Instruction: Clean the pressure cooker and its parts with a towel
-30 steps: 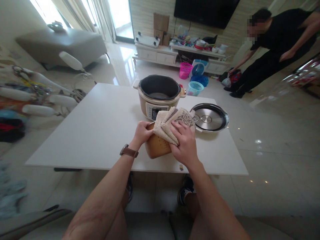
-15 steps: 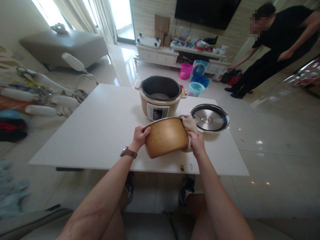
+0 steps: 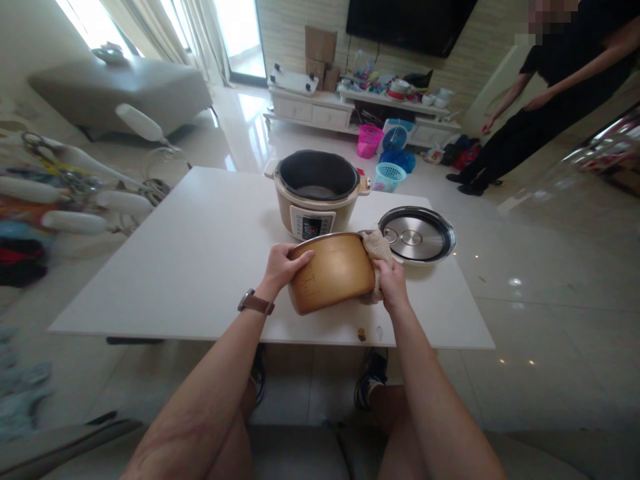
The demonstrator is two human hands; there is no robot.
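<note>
A gold-coloured inner pot (image 3: 333, 270) is held tilted above the front part of the table, its outer wall facing me. My left hand (image 3: 283, 267) grips its left rim, with the thumb on the outer wall. On the right side, my right hand (image 3: 391, 283) is closed on a beige cloth (image 3: 379, 247) pressed against the pot. Just behind stands the cooker body (image 3: 316, 193), its dark inside showing and its control panel facing me. The cooker's round lid (image 3: 417, 237) lies to the right with its metal underside up. The inside of the gold pot is hidden.
Two small items, one of them a brown piece (image 3: 361, 334), lie near the front edge of the white table (image 3: 150, 267). Beyond it are a pink basket (image 3: 370, 141), a light-blue basket (image 3: 390, 177) and a cluttered TV cabinet (image 3: 330, 115). Another person (image 3: 555, 87) stands at the far right.
My left thumb has slid further over the pot's outer wall. The pot is still held at much the same tilt. The other person has straightened up and drawn an arm back from the bags.
</note>
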